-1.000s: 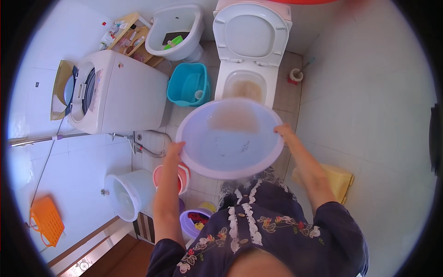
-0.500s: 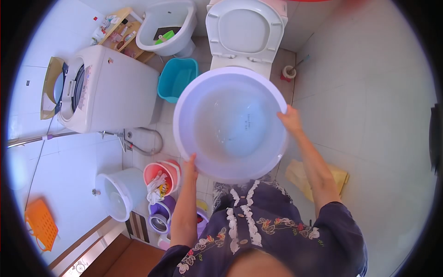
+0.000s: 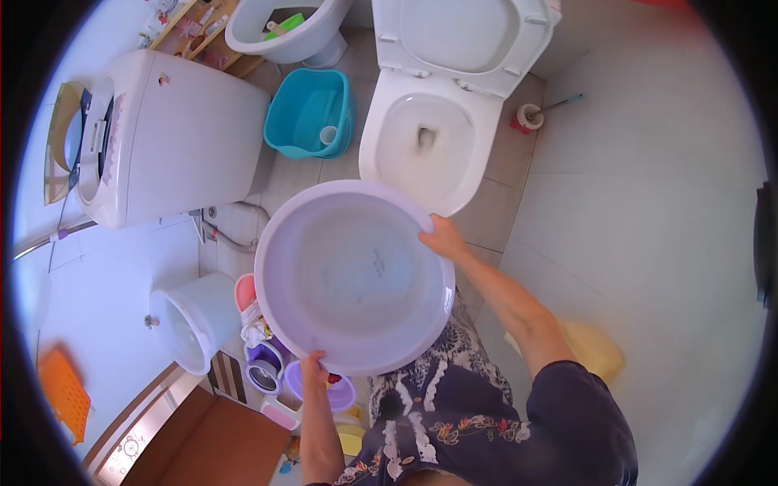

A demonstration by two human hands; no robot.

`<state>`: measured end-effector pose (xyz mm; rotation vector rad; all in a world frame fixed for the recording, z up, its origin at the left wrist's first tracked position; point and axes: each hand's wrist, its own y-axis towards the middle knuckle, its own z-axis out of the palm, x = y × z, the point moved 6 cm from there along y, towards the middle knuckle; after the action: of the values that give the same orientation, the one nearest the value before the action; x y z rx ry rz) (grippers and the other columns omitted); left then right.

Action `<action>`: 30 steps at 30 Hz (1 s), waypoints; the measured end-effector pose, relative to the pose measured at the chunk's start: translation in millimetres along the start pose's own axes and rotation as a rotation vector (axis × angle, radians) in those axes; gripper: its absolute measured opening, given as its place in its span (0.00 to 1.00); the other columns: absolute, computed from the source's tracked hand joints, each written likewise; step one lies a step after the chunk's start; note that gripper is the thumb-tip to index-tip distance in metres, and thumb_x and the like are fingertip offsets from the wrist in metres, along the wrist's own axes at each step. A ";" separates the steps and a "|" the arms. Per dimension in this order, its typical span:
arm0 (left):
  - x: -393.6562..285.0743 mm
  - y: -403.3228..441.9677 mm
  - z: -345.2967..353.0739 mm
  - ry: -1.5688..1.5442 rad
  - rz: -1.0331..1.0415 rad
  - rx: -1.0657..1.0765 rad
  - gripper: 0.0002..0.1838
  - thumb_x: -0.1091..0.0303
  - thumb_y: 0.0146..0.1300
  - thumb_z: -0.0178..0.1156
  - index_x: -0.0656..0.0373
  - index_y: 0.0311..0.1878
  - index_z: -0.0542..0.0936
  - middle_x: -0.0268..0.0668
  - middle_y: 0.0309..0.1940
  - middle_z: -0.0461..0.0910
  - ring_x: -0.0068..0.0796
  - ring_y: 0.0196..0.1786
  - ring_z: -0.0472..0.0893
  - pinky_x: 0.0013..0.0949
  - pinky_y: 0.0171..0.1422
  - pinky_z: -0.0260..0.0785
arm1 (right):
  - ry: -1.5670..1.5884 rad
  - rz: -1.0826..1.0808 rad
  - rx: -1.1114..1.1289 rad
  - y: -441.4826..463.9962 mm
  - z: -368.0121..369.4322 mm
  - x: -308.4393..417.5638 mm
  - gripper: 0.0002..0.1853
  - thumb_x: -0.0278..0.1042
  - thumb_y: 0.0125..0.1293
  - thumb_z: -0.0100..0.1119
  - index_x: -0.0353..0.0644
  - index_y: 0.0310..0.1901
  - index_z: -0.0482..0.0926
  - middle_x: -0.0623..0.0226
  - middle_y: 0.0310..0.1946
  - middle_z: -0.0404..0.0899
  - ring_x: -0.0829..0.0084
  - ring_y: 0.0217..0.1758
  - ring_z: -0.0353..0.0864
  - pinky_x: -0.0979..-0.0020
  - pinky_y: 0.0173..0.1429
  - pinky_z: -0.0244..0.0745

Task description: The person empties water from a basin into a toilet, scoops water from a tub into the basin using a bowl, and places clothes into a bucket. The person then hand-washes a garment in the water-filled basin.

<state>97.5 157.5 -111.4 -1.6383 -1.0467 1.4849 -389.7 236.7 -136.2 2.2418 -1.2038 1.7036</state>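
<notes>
A large pale purple basin (image 3: 348, 275) is held up in front of my body, its inside facing me. My left hand (image 3: 314, 371) grips the rim at the lower left. At the right side of the rim, my right hand (image 3: 443, 236) is closed on it. Only a thin cloudy film or shadow shows on the basin's bottom. Just beyond the basin stands the white toilet (image 3: 429, 150), its lid and seat raised, with a dark spot at the drain.
A teal basin (image 3: 308, 113) with a white cup sits beside the washing machine (image 3: 186, 138). A toilet brush (image 3: 531, 117) stands by the right wall. At lower left are a clear bucket (image 3: 194, 320), a purple tub (image 3: 340, 395) and a brown mat (image 3: 219, 441).
The basin has moved down and left, away from over the toilet, with both hands still on its rim. The brownish water in the toilet bowl is gone, and the view has shifted.
</notes>
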 end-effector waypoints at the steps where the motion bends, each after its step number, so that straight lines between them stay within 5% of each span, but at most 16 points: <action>1: 6.3 -4.3 5.1 -0.020 0.007 -0.039 0.28 0.85 0.40 0.49 0.65 0.52 0.65 0.46 0.45 0.69 0.47 0.49 0.70 0.51 0.56 0.63 | 0.018 -0.024 0.021 6.9 7.0 -2.5 0.14 0.34 0.43 0.59 0.35 0.32 0.73 0.55 0.25 0.77 0.65 0.28 0.77 0.68 0.35 0.71; 13: 58.6 52.3 56.3 -0.174 0.058 -0.090 0.28 0.87 0.37 0.50 0.61 0.49 0.68 0.38 0.42 0.71 0.38 0.47 0.71 0.43 0.55 0.66 | -0.085 -0.008 0.126 80.7 11.8 -26.5 0.16 0.38 0.43 0.61 0.33 0.25 0.70 0.52 0.19 0.73 0.64 0.23 0.74 0.68 0.29 0.69; 16: 68.5 70.0 58.4 -0.149 0.031 -0.087 0.29 0.88 0.37 0.50 0.61 0.50 0.68 0.38 0.42 0.72 0.37 0.47 0.72 0.40 0.52 0.67 | -0.089 0.074 0.163 82.5 5.3 -41.2 0.16 0.39 0.44 0.62 0.34 0.25 0.70 0.57 0.19 0.73 0.70 0.22 0.72 0.71 0.28 0.68; 19: 65.0 77.3 60.8 -0.151 0.037 -0.087 0.30 0.89 0.37 0.49 0.62 0.51 0.68 0.38 0.43 0.72 0.37 0.47 0.72 0.38 0.51 0.68 | 0.012 0.046 0.200 82.3 6.3 -39.1 0.15 0.39 0.49 0.61 0.34 0.26 0.71 0.62 0.18 0.74 0.73 0.21 0.72 0.72 0.27 0.67; 22: 62.5 71.7 63.8 -0.181 0.059 -0.100 0.31 0.89 0.36 0.47 0.63 0.51 0.68 0.39 0.45 0.71 0.38 0.48 0.72 0.38 0.51 0.68 | 0.205 0.257 0.377 88.1 11.2 -69.2 0.11 0.38 0.57 0.54 0.37 0.31 0.75 0.61 0.27 0.76 0.72 0.29 0.74 0.74 0.37 0.69; 25: 62.1 69.8 62.5 -0.173 0.099 -0.112 0.33 0.89 0.34 0.46 0.64 0.52 0.67 0.40 0.46 0.71 0.39 0.49 0.71 0.37 0.52 0.67 | 0.034 -0.087 0.088 136.4 -6.5 -54.0 0.12 0.36 0.63 0.46 0.42 0.42 0.76 0.61 0.42 0.75 0.69 0.46 0.72 0.70 0.52 0.63; 27: 64.3 71.9 60.4 -0.166 0.107 -0.120 0.34 0.89 0.33 0.45 0.64 0.52 0.67 0.40 0.46 0.70 0.39 0.49 0.71 0.36 0.52 0.67 | -0.537 -0.643 0.092 162.2 11.9 -12.9 0.18 0.36 0.64 0.41 0.48 0.55 0.67 0.68 0.59 0.62 0.66 0.63 0.56 0.60 0.63 0.50; 30: 70.4 71.9 51.4 -0.168 0.090 -0.137 0.34 0.89 0.33 0.45 0.64 0.53 0.66 0.39 0.47 0.70 0.38 0.49 0.71 0.35 0.52 0.66 | -0.812 -0.919 0.438 178.1 77.7 -1.0 0.23 0.40 0.63 0.39 0.56 0.62 0.58 0.77 0.65 0.50 0.67 0.70 0.41 0.51 0.68 0.37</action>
<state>56.7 187.0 -212.6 -1.6971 -1.2041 1.6657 -439.2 76.2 -233.9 3.0977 0.3158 0.7319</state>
